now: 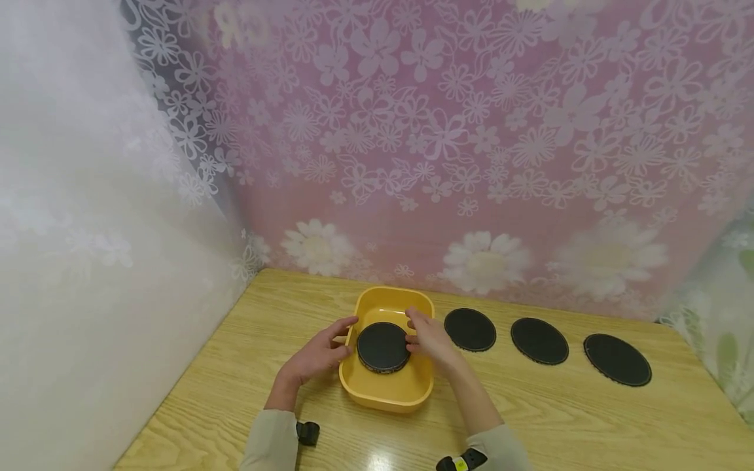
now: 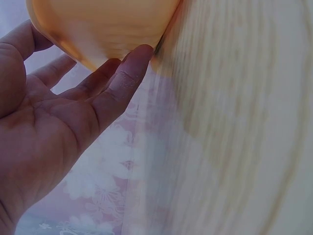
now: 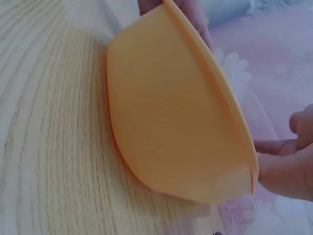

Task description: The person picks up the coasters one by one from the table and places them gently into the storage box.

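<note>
A yellow plastic basin (image 1: 385, 397) with rounded corners stands on the table. In it lies a round black coaster-like pad (image 1: 383, 347), whose near edge looks thick and layered. My left hand (image 1: 318, 353) is at the basin's left side, its loosely spread fingers against the wall and rim. The left wrist view shows its fingertips (image 2: 142, 54) at the basin's outer wall. My right hand (image 1: 432, 339) reaches over the right rim, its fingers loosely bent and its fingertips at the pad's right edge. In the right wrist view, part of it shows past the rim.
Three flat round black pads lie in a row right of the basin: a near one (image 1: 470, 330), a middle one (image 1: 539, 341) and a far right one (image 1: 617, 360). The wood-grain table (image 1: 565, 418) meets a pink flowered curtain (image 1: 412, 163) behind and a pale one (image 1: 106, 261) at left.
</note>
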The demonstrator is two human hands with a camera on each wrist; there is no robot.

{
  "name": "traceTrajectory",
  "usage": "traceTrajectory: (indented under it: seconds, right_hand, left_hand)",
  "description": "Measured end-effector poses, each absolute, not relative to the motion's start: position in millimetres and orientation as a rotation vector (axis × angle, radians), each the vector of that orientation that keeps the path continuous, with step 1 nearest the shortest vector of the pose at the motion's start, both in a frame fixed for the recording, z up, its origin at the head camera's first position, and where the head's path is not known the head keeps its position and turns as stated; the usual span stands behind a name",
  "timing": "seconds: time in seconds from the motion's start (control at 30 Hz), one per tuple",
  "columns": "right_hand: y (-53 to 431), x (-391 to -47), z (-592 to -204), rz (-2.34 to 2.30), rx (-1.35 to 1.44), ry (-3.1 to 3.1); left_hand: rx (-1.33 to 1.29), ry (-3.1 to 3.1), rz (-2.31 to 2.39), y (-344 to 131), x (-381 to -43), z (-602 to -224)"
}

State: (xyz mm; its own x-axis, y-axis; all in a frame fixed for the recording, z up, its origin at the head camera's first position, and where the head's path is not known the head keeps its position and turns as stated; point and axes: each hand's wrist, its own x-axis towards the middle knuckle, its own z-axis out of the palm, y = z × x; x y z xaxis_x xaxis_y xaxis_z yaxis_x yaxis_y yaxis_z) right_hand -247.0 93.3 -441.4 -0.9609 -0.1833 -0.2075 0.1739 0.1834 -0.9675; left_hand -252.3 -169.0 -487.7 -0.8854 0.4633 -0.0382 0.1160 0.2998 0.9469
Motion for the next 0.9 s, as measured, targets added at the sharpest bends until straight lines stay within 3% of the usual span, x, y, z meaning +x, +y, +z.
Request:
traceTrajectory:
  seconds: [0.43,0.9]
  right_hand:
    - [156.1,-252.3,-442.1,-2.144,-0.241,1.666]
    - [262.9,-246.2,-449.2,-2.128,-0.125,1.878]
  left_hand:
    - [0.536,2.273,1.603,-169.4,-250.3,-483.5]
    - [0.524,2.268,1.610,-169.5,-251.9,-486.4]
